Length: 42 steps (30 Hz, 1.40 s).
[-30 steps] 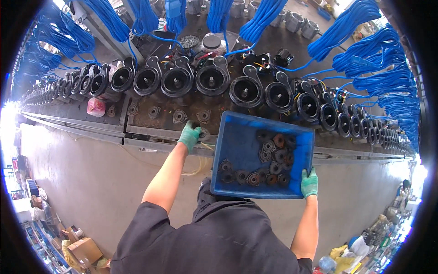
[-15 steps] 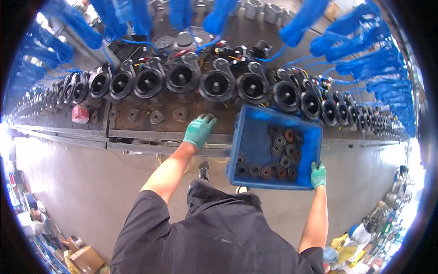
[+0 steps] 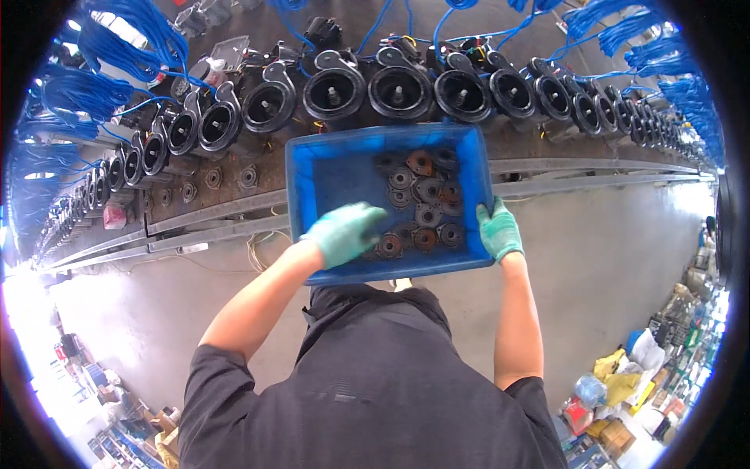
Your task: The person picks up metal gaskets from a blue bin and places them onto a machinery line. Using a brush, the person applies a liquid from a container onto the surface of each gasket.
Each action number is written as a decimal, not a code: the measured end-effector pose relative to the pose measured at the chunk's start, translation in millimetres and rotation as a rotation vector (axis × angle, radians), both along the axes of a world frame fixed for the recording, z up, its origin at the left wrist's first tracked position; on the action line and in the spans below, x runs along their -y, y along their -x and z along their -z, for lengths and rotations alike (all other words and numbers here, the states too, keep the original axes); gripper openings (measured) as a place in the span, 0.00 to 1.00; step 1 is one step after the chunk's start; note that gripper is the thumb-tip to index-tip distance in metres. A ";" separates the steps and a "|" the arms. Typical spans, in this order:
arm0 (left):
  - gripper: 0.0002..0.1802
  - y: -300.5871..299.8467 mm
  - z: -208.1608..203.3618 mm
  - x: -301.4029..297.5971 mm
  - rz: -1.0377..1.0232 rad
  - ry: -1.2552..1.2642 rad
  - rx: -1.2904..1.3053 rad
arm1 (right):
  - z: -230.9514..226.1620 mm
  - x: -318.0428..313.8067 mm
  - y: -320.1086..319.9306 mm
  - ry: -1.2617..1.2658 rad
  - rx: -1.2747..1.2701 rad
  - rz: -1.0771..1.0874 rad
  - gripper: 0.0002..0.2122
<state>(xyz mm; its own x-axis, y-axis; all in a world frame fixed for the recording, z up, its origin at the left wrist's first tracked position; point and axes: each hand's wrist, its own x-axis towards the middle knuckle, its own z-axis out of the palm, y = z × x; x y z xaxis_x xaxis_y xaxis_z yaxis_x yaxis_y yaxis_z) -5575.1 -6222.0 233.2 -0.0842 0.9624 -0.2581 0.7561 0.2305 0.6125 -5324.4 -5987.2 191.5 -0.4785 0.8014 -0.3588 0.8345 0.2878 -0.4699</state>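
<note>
Far left on the counter [image 3: 269,172], a pink bundle [image 3: 114,217]; then, near the front edge, loose round parts [image 3: 213,178] in a row. Next, green-gloved and blurred, the left grip [image 3: 344,234] over the left part of a blue bin [image 3: 351,144]; cannot tell whether clenched, released or holding anything. Farther right inside the bin, dark and rusty flanged parts [image 3: 428,190]. At the far side, the right grip [image 3: 501,233], also green-gloved, grasping the bin's right rim.

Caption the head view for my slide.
Gloved left hand over a blue plastic bin of flanged metal parts, right hand gripping its side, beside round black housings.
</note>
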 end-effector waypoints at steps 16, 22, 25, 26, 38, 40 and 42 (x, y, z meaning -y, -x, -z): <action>0.47 -50.9 85.7 -61.4 -0.050 0.436 0.027 | -10.6 -6.0 -1.1 0.088 0.059 -0.016 0.25; 0.31 -49.8 61.7 -74.6 0.224 0.654 -0.157 | -11.4 -3.5 0.9 0.078 0.087 -0.001 0.25; 0.26 -50.9 61.4 -74.7 0.227 0.380 -0.020 | -11.4 -1.9 1.2 0.060 0.093 0.010 0.25; 0.26 -52.3 63.1 -79.0 0.185 0.337 0.077 | -10.4 -1.3 0.4 0.051 0.097 0.015 0.25; 0.29 -88.3 119.9 -104.7 0.060 0.220 -0.023 | -14.7 3.7 5.5 0.029 0.126 0.052 0.23; 0.29 -80.0 95.0 -103.5 0.034 0.256 0.056 | -17.0 5.3 8.4 0.014 0.126 0.060 0.24; 0.30 -73.6 67.1 -101.1 0.074 0.314 0.056 | -11.1 6.0 7.0 -0.015 0.081 0.055 0.25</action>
